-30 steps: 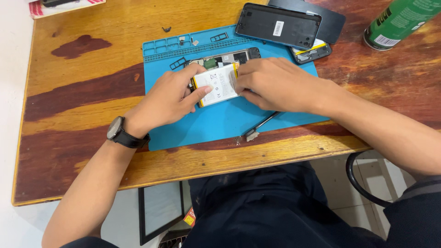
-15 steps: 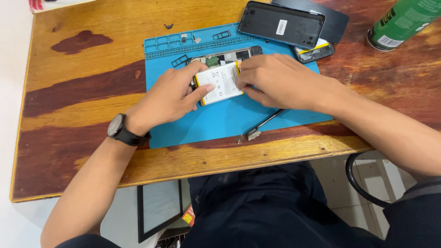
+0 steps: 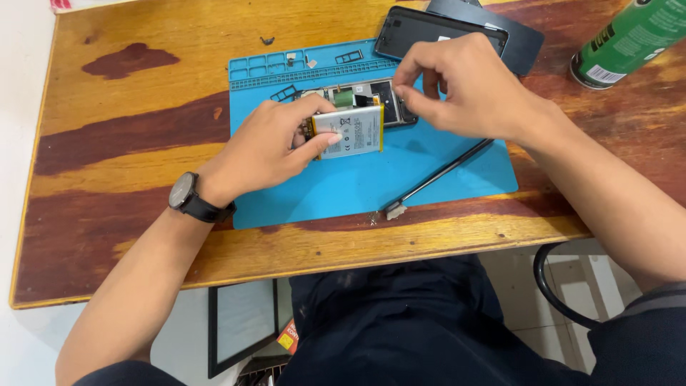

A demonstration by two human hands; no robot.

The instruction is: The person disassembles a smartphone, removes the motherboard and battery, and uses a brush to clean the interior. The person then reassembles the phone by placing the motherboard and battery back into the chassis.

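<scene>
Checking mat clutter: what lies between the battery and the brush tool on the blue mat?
Head view: bare blue mat only, between the battery held by the left hand and the brush tool.

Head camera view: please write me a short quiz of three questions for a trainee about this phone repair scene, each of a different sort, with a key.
1. True or false: the left hand grips the white battery over the opened phone.
2. Which thing lies on the blue mat below the right hand? A) a thin dark tool with a pale tip B) a green can C) a dark phone cover
3. Fill in: the left wrist wears a black ____.

Key: 1 true; 2 A; 3 watch.
</scene>
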